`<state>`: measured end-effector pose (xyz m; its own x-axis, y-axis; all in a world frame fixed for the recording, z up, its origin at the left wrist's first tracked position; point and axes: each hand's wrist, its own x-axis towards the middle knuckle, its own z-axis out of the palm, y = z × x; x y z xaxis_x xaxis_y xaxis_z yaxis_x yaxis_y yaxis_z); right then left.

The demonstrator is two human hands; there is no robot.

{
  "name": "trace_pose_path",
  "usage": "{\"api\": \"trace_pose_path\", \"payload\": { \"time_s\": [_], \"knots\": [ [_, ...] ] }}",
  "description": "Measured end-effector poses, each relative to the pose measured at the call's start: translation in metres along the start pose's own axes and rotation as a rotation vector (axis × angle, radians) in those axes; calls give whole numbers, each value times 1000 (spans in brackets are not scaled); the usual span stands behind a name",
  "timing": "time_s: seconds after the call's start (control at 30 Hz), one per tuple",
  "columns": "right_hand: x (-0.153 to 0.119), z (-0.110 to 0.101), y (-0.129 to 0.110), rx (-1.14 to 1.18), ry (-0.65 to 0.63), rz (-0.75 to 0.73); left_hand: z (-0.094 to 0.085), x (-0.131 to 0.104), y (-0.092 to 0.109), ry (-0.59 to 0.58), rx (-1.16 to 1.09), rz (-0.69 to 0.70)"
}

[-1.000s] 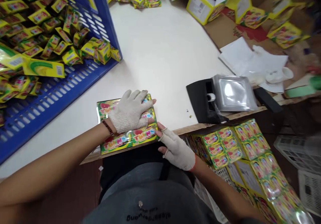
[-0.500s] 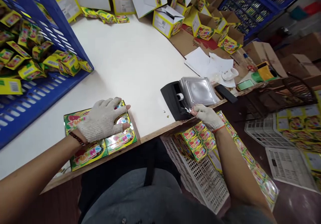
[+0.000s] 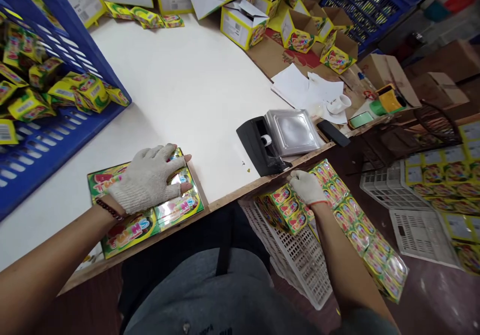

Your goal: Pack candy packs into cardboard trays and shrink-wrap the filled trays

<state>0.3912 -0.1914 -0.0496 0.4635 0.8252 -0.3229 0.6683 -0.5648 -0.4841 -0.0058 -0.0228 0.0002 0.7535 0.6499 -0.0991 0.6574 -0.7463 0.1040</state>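
Observation:
Gloved, with bare fingertips, my left hand [image 3: 150, 180] lies flat with fingers spread on the yellow-green "Twins" candy boxes [image 3: 129, 230] at the table's front edge. The boxes sit side by side under a shiny clear surface. My right hand [image 3: 305, 186], also gloved, is closed in a pinch just past the table edge, below the black tape dispenser [image 3: 258, 147]. It pinches the end of a clear tape strip, which is hard to see now. A white tape roll [image 3: 266, 140] sits in the dispenser.
A blue crate [image 3: 71, 120] of small candy boxes stands at the left. Clear plastic sheets [image 3: 294, 132] and a black phone-like object [image 3: 333, 133] lie right of the dispenser. Below the edge are a white crate [image 3: 300, 265] and stacked wrapped boxes [image 3: 360, 230]. Open cartons [image 3: 240, 27] line the back.
My right hand has pulled down and away from the dispenser, past the table edge, with the clear tape between its fingers. My left hand stays on the boxes. The view has shifted slightly.

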Motion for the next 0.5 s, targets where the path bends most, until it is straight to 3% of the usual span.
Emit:
{"api": "trace_pose_path", "payload": {
  "time_s": [0.07, 0.13, 0.27, 0.4, 0.5],
  "knots": [
    [-2, -2, -2, -36, -56, 14, 1, -1, 1, 1, -23, -9],
    [-11, -10, -15, -13, -205, -68, 1, -3, 2, -2, -16, -5],
    [-20, -20, -82, 108, -537, -432, 4, -5, 4, -5, -23, -13],
    [0, 12, -175, 182, -745, -729, 4, -7, 5, -7, -14, -16],
    [25, 51, -218, 186, -883, -824, 3, -8, 5, -7, 7, -1]
  ]
}}
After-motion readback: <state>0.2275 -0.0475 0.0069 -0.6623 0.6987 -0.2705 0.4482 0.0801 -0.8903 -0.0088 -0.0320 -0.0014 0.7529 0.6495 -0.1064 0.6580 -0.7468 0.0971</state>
